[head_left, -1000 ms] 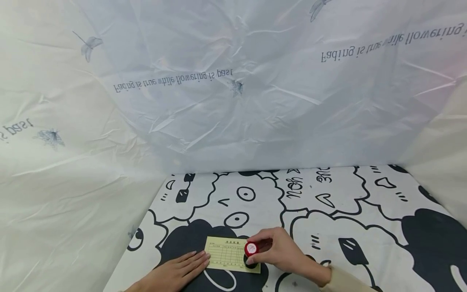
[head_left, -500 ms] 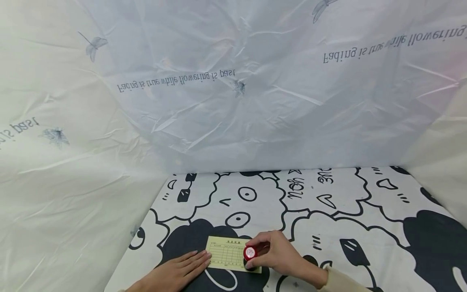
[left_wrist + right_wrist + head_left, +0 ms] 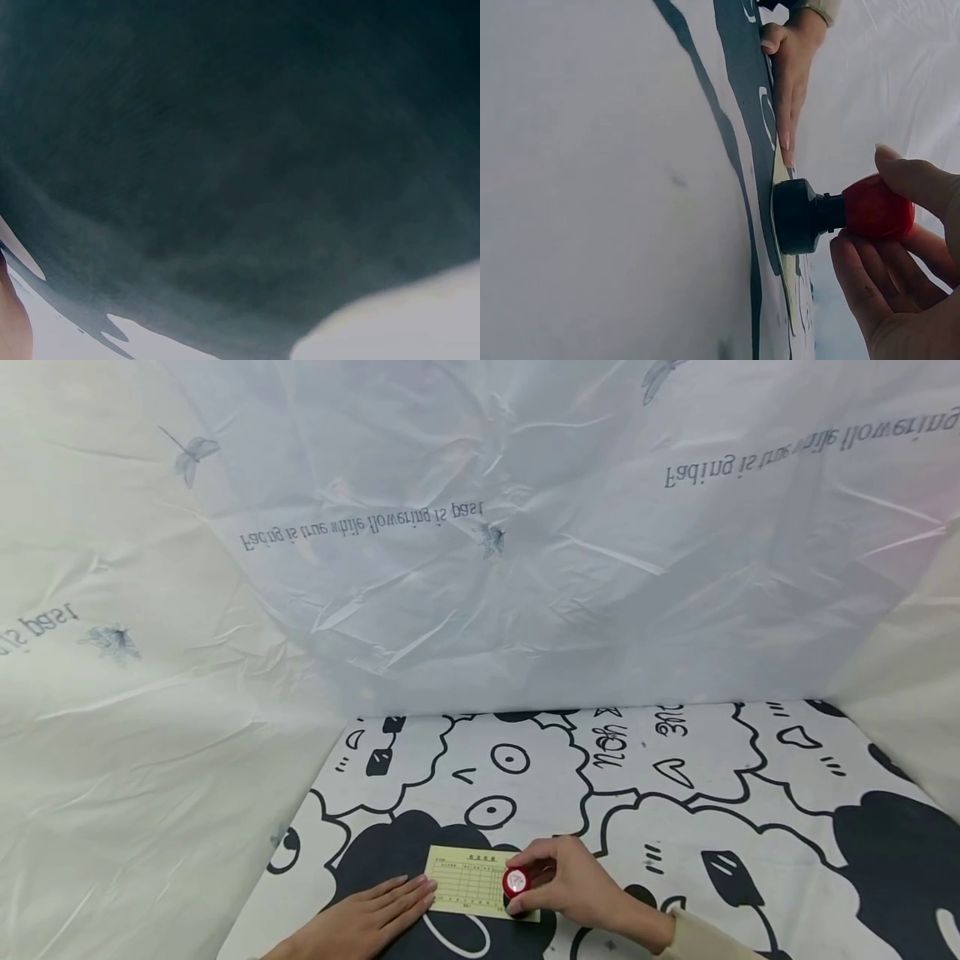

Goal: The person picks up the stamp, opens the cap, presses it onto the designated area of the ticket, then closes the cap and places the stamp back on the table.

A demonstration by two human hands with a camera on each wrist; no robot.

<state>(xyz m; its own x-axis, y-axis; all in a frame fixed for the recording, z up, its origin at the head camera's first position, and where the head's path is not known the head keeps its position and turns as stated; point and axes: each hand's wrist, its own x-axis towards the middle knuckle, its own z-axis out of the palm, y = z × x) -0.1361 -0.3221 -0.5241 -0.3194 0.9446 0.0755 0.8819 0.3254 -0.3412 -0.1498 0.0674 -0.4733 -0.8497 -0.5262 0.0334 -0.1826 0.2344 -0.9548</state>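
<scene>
Head view: the right hand (image 3: 573,881) pinches a stamp (image 3: 516,882) on a yellow slip (image 3: 467,883).
The stamp stands at the slip's right edge, by its near corner, well apart from the far edge of the cloth (image 3: 540,814); the left hand (image 3: 371,914) grips nothing, its straight fingers touching the slip's left edge. For a crisp mark, best to press evenly, straight down, without twisting, the left fingers pinning the thin slip. The right thumb and fingers close round a smooth, rounded red knob (image 3: 877,206); below a narrow neck, the wide dark base (image 3: 795,216) seems to meet the ruled slip squarely. The cloth has bold black cartoon outlines.
</scene>
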